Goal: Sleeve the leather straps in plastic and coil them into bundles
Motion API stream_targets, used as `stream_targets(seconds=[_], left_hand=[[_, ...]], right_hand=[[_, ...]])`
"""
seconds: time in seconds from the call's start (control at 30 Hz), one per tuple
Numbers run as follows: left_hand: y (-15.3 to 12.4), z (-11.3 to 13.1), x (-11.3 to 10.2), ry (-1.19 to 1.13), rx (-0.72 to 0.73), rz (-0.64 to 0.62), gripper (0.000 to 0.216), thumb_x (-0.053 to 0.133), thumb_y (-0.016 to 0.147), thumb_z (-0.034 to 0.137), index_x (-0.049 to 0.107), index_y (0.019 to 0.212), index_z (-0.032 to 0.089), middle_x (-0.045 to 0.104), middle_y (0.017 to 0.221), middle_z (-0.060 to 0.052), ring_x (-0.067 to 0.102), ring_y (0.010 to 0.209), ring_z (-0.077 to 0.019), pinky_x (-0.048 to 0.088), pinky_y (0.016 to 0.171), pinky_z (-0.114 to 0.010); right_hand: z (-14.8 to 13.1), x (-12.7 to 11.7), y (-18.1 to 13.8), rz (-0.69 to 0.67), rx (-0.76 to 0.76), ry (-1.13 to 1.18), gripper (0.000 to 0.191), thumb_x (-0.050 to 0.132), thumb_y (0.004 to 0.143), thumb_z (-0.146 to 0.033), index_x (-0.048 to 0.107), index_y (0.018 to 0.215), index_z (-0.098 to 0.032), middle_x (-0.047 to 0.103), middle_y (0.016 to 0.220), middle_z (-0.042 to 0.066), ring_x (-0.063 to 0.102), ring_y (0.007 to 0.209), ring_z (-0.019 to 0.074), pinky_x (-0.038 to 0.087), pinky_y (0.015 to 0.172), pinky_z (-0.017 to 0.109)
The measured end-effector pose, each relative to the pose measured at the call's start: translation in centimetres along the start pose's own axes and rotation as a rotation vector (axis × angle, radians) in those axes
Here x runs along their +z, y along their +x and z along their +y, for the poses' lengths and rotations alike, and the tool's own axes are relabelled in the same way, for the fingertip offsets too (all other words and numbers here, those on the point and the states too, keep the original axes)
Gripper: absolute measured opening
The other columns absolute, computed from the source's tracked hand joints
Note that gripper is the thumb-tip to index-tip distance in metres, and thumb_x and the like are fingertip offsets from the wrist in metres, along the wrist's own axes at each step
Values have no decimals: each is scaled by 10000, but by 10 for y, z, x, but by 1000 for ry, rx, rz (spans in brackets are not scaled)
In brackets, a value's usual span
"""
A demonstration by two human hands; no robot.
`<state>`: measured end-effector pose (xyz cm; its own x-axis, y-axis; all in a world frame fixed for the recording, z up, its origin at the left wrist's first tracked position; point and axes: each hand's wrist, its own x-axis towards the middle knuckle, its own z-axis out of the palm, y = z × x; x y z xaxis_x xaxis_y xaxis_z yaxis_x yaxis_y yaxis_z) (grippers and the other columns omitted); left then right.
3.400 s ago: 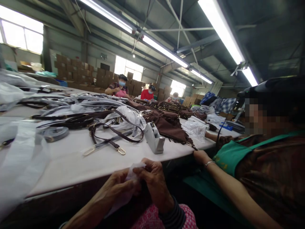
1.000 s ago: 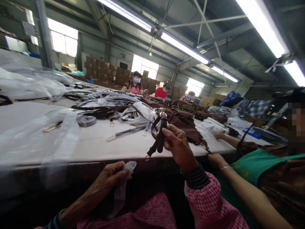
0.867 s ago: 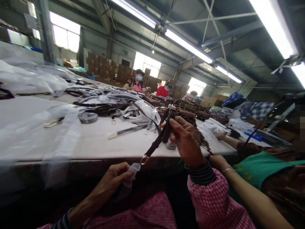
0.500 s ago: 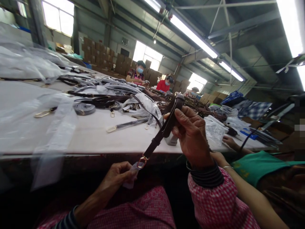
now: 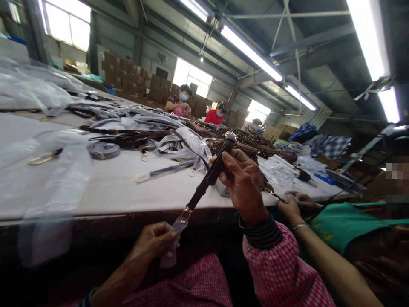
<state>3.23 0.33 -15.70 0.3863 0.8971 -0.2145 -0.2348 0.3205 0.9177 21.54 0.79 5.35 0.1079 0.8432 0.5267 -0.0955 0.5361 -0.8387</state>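
Observation:
My right hand [image 5: 243,183] is closed around the upper part of a dark brown strap [image 5: 198,194], thumb on top. The strap appears folded over there, with a metal fitting [image 5: 230,136] at its top end. Down and to the left it runs to a gold-coloured ring [image 5: 185,215]. Below the ring, my left hand [image 5: 156,243] pinches a translucent plastic sleeve [image 5: 180,226] that reaches up to the ring and hangs below my fingers. Whether the sleeve goes around the ring I cannot tell.
Wrapped straps [image 5: 128,117] and brown straps [image 5: 258,143] are heaped across the white table [image 5: 111,187]. Plastic film [image 5: 60,179] hangs over its front edge. Close on my right, a co-worker's hands [image 5: 292,209] hold a strap. Other people sit across the table.
More of the plastic sleeve shows between my left fingers and the ring, and it looks flatter. My right hand keeps its grip. The co-worker's hands have come together on a strap.

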Motion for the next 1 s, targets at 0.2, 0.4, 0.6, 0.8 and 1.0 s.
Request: stream_targets(seconds=[0.2,0.4,0.6,0.8,1.0], left_hand=[[-1,6,5,3,8,-43,468,918,649,546,680,706,146,712,683,-44,616,621,-155,490,571,-242],[-4,20,16,43,77,-182,428,905,699,487,740,896,145,642,737,-16,525,633,-118,405,600,-223],[-14,48,21,172,39,-339,410,809,812,514,719,904,125,531,712,-1,386,591,-97,260,544,-238],[-21,78,26,292,136,-497,407,665,923,545,683,814,153,542,761,-7,425,675,-132,339,618,-251],[-5,94,30,433,222,-567,409,664,907,519,715,722,158,654,767,-37,530,723,-172,407,683,-265]], right_hand=[[1,-1,-6,4,10,24,215,761,886,-321,596,857,-185,786,859,52,462,449,60,254,383,188],[-3,-6,-6,34,11,59,221,766,877,-318,594,860,-180,786,851,61,458,447,56,253,382,180],[-5,-21,-3,57,19,107,238,789,854,-310,590,848,-180,786,827,60,450,437,55,254,383,182],[-10,-32,-4,31,18,151,192,797,841,-265,635,889,-173,783,855,58,471,477,61,277,411,183],[-13,-39,-6,-45,180,340,234,851,767,-211,676,915,-167,770,828,52,425,511,49,303,431,153]])
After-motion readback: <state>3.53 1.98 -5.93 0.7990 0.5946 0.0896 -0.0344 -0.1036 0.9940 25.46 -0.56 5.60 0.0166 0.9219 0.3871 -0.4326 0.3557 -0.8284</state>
